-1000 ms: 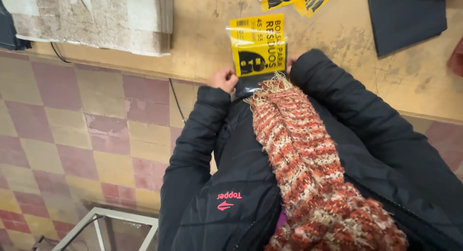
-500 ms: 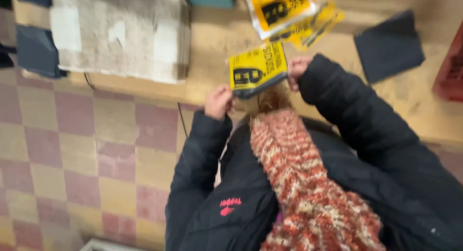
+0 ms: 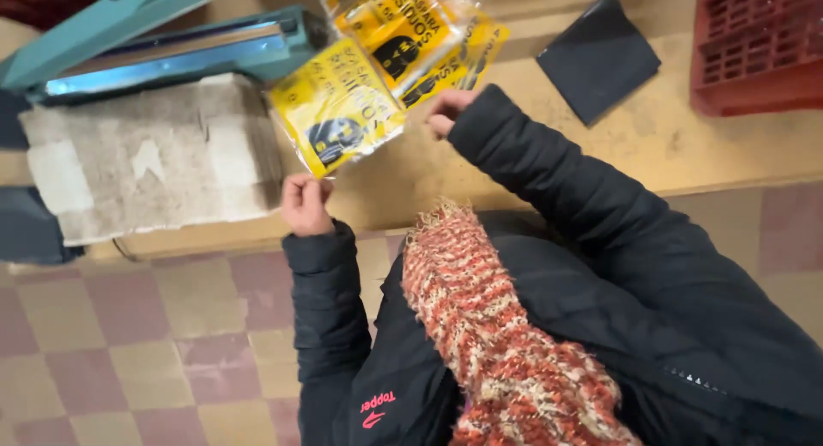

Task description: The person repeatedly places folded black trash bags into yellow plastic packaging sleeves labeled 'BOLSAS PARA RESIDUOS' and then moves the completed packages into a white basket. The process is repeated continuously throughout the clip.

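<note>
A yellow plastic packet [image 3: 336,110] with black print hangs in the air over the workbench, tilted. My left hand [image 3: 304,203] pinches its lower corner. My right hand [image 3: 446,112] grips its right edge, close to a pile of similar yellow packets [image 3: 410,36] lying on the bench. Both arms are in black padded sleeves, and a red and cream knitted scarf [image 3: 489,326] hangs down my front.
A teal heat sealer [image 3: 163,47] stands at the back left of the tan workbench [image 3: 651,146]. A worn grey pad [image 3: 146,159] lies in front of it. A folded black bag [image 3: 598,56] and a red plastic crate [image 3: 759,43] sit at the right. Checkered floor below.
The yellow packet has been carried left and away from my body, toward the sealer, with both hands still on it. The view has swung so the sealer and red crate show.
</note>
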